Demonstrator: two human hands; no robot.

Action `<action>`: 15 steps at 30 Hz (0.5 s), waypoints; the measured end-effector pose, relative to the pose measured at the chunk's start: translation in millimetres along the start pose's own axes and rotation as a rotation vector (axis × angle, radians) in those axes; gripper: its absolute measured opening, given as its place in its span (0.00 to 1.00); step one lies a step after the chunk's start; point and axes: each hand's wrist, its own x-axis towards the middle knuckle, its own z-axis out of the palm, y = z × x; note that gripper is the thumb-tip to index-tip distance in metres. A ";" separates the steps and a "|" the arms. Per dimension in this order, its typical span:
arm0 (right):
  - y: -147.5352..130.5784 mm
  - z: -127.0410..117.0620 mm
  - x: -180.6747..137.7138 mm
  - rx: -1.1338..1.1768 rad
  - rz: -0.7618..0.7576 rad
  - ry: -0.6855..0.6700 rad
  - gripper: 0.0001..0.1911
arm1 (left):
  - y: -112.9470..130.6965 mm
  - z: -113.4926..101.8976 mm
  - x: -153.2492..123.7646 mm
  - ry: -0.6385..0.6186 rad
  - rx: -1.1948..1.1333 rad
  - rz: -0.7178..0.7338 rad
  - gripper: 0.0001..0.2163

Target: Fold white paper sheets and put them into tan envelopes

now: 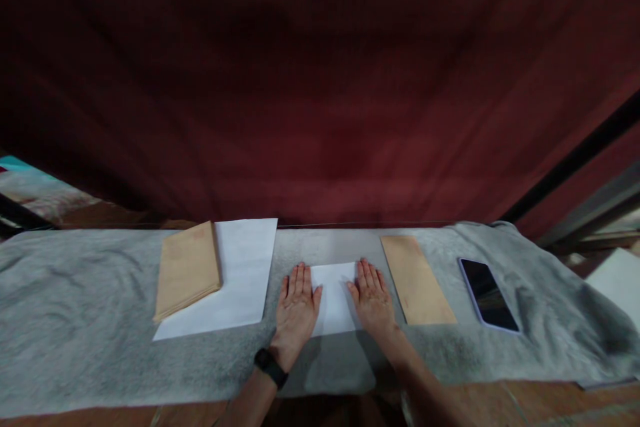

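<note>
A white sheet of paper (334, 300) lies in front of me on the grey cloth, small enough that my hands cover both its side edges. My left hand (296, 307) is flat on its left side, fingers together and pointing away, thumb out. On the right side, my right hand (373, 300) lies flat in the same way. Neither hand grips anything. Just right of my right hand is a brown envelope (417, 280). To the left, a stack of brown envelopes (187, 267) rests on larger white paper (245, 273).
A phone with a pale purple case (489, 295) lies on the grey cloth (85, 320) at the right. Dark red fabric (320, 113) hangs behind the far edge. A black bar (575, 157) slants at the right, and tiled floor (540, 403) shows along the near edge.
</note>
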 end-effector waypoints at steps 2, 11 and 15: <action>4.0 0.0 -2.3 -0.004 0.007 0.012 0.33 | -3.2 0.4 -2.2 0.021 0.006 -0.018 0.28; 13.2 -4.3 -13.4 -0.019 0.011 0.075 0.34 | -12.0 2.0 -12.7 0.123 -0.029 -0.029 0.31; 16.9 -6.5 -18.3 -0.032 0.003 0.085 0.35 | -16.1 1.6 -14.7 0.135 -0.041 -0.040 0.31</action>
